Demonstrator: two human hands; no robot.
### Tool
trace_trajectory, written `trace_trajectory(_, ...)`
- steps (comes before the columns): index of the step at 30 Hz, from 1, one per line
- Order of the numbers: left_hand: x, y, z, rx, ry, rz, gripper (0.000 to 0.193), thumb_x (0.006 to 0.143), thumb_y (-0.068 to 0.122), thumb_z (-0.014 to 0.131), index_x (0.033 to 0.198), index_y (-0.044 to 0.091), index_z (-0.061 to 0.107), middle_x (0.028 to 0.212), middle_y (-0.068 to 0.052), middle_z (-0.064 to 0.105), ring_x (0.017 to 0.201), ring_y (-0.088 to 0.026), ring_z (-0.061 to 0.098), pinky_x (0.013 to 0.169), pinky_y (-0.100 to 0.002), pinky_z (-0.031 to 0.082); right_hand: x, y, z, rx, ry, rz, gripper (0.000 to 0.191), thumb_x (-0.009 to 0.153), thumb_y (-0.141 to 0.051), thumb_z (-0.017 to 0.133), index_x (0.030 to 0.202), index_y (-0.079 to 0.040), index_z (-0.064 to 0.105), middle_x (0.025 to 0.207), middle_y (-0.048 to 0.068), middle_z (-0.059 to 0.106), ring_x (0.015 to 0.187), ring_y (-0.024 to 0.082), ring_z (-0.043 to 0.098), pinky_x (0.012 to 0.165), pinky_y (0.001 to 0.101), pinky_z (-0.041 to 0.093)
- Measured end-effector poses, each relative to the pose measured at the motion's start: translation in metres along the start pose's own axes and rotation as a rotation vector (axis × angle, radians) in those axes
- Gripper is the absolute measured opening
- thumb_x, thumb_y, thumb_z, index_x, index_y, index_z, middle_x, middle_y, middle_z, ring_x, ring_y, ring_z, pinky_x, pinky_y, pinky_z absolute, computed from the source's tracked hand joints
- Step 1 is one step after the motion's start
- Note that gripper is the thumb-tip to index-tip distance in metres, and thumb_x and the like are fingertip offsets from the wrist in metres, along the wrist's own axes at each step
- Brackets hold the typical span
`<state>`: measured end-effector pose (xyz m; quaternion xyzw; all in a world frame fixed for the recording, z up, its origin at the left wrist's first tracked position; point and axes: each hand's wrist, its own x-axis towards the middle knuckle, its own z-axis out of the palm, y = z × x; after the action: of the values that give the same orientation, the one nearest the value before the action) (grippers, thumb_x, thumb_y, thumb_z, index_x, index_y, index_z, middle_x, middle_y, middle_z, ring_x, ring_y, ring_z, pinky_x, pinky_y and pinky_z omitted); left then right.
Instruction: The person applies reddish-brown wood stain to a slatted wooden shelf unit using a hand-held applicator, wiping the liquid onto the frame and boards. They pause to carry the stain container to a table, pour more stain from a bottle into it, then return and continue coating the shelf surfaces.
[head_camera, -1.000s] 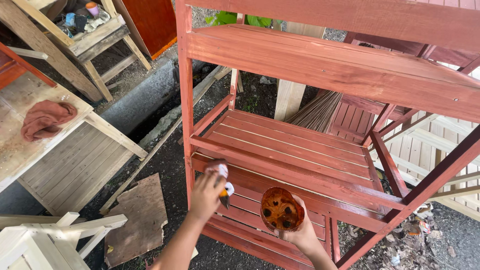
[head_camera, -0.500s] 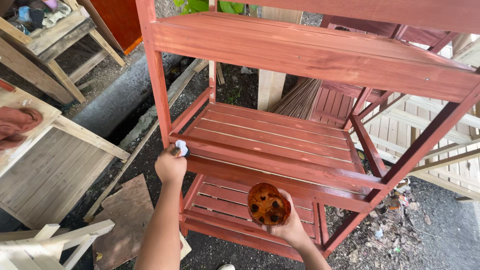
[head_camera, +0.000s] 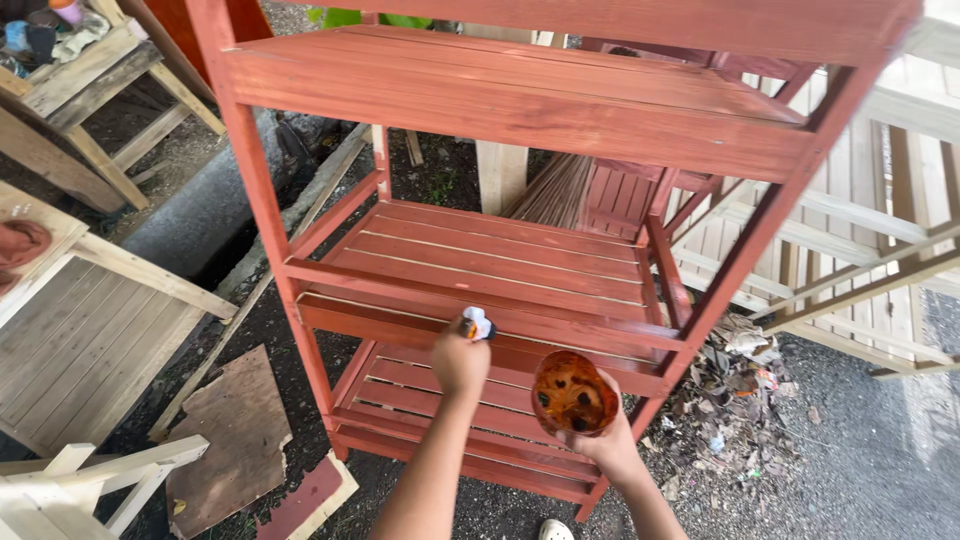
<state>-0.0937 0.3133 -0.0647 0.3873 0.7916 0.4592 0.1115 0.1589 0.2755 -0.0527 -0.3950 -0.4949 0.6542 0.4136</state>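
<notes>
Left hand (head_camera: 459, 362) shifted right, stain-coated cup (head_camera: 572, 393) held

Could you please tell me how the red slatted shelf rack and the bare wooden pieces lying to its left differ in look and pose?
The red-stained slatted wooden shelf rack is coloured reddish-brown; the pale slatted wooden panel at left is unstained.
The rack stands upright on its legs; the panel lies low and tilted.
The left hand, holding a small white-tipped brush, works at the rack's middle rail; nothing touches the panel.
Both are built of parallel wooden slats.
</notes>
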Motion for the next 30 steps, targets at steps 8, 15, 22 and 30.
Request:
trace_trajectory(8,-0.117,0.104,0.104,-0.076,-0.102,0.099,0.019,0.073,0.006,0.068,0.091,0.01,0.072,0.083,-0.013,0.073,0.079,-0.039,0.069,0.066,-0.049,0.054,-0.054,-0.03,-0.107,-0.048,0.163,-0.002,0.107,0.058,-0.004,0.09,0.148,-0.009,0.032,0.135,0.01,0.058,0.127,0.023,0.059,0.104,0.0402,0.052)
trace_trajectory(15,-0.16,0.116,0.151,-0.552,-0.252,-0.298,0.027,0.08,0.018,0.091,0.089,0.0,0.073,0.08,-0.009,0.071,0.068,-0.021,0.068,0.061,-0.036,0.051,-0.08,-0.044,-0.172,-0.057,0.269,0.085,0.112,0.051,-0.015,0.095,0.145,-0.009,0.034,0.134,0.013,0.06,0.127,0.026,0.06,0.107,0.042,0.05)
trace_trajectory(22,-0.162,0.117,0.065,-1.091,-0.274,-0.557,0.036,0.077,0.002,0.079,0.111,-0.001,0.067,0.103,-0.009,0.073,0.087,-0.019,0.073,0.074,-0.033,0.061,-0.079,-0.054,-0.19,-0.214,0.214,0.143,0.11,0.052,-0.017,0.097,0.143,-0.01,0.035,0.133,0.014,0.061,0.127,0.026,0.062,0.11,0.0408,0.05)
trace_trajectory(30,-0.147,0.19,-0.084,-0.98,-0.457,0.024,0.027,0.086,0.004,0.078,0.11,-0.001,0.065,0.106,-0.008,0.07,0.101,-0.019,0.067,0.091,-0.033,0.055,-0.05,-0.082,-0.119,-0.092,-0.102,0.033,0.109,0.056,-0.009,0.097,0.144,-0.013,0.032,0.137,0.009,0.058,0.131,0.023,0.058,0.11,0.0409,0.051)
